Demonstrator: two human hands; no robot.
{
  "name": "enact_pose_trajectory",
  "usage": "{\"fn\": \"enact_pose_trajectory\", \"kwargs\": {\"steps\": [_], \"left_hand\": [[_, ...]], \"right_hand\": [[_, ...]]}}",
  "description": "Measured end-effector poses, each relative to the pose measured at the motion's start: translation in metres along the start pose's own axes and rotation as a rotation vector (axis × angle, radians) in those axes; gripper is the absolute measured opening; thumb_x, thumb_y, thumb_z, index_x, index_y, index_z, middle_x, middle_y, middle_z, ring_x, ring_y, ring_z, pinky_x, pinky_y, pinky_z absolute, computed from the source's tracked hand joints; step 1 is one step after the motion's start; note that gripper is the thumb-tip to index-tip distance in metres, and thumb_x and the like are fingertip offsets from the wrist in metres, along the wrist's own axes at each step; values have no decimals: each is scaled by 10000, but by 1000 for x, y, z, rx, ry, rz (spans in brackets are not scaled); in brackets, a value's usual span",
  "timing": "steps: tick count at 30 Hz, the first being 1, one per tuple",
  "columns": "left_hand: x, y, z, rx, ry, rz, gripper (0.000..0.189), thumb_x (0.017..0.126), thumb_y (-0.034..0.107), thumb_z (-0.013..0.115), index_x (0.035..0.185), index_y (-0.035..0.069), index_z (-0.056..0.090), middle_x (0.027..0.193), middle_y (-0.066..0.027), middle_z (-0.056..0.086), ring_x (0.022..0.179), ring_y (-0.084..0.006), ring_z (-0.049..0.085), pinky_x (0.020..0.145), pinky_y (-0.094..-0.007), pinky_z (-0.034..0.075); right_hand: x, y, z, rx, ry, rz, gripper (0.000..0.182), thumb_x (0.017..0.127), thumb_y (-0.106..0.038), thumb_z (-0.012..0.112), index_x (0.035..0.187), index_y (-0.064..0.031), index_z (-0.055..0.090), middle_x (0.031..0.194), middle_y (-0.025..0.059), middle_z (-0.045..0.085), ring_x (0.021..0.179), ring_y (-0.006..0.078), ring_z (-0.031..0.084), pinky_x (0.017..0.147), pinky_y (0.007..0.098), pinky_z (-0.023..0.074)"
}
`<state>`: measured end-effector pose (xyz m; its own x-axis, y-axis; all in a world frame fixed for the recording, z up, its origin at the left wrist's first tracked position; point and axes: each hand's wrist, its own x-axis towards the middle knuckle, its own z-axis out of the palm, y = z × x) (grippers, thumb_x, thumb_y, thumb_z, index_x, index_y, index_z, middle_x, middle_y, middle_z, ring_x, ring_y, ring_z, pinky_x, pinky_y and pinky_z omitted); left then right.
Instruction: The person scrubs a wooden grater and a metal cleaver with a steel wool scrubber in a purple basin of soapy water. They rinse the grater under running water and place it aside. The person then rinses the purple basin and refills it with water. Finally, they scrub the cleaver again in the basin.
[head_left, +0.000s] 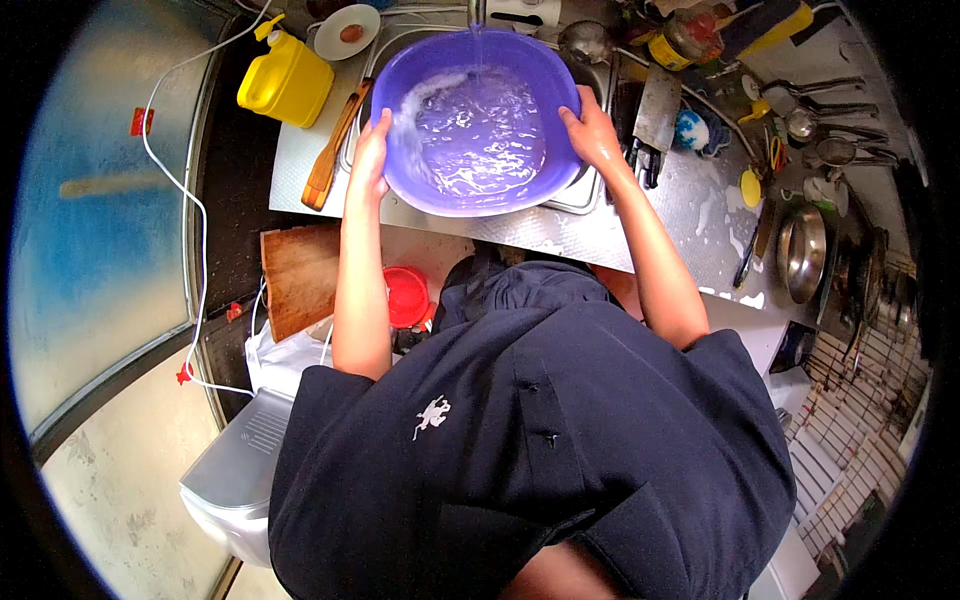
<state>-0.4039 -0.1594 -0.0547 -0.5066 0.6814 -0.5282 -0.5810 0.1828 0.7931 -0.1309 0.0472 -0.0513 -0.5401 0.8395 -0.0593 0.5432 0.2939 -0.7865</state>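
A purple plastic basin with moving water in it is held over the metal sink. Water runs into it from the faucet at the top. My left hand grips the basin's left side, its thumb at the rim. On the opposite side, my right hand holds the rim, and its skin looks wet. A wooden spatula lies left of the sink. Right of the sink is a cleaver, with black-handled tools below it.
A yellow jug and a white plate holding an egg stand at upper left. A blue-and-white scrubber, ladles and a steel bowl are to the right. Below the counter are a wooden board and a red container.
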Motion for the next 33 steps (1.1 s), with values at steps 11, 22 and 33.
{"fn": "enact_pose_trajectory", "kwargs": {"steps": [11,22,33], "left_hand": [[17,-61,42,-204,-138,-340,452,1033,343,361,1247,-10,545,1179,-173,645,1083,-291,631,981,-434,506],[6,-114,125,-192,-262,-483,464,995,336,403,1294,6,534,1166,-173,656,1031,-321,647,903,-505,542],[56,-129,125,-564,-338,-395,540,1058,431,377,1345,-9,504,1271,-165,621,1146,-301,616,998,-442,513]], "right_hand": [[52,-39,-98,-506,-164,126,439,774,-251,543,1092,20,680,1103,301,649,1067,433,629,938,479,491],[111,-165,-105,-1097,-185,-2,312,826,-239,570,992,-39,743,1039,183,714,990,342,688,835,443,551],[102,-211,-104,-1095,-92,-129,280,793,-214,582,949,-50,746,1022,189,711,969,388,677,823,461,548]]}}
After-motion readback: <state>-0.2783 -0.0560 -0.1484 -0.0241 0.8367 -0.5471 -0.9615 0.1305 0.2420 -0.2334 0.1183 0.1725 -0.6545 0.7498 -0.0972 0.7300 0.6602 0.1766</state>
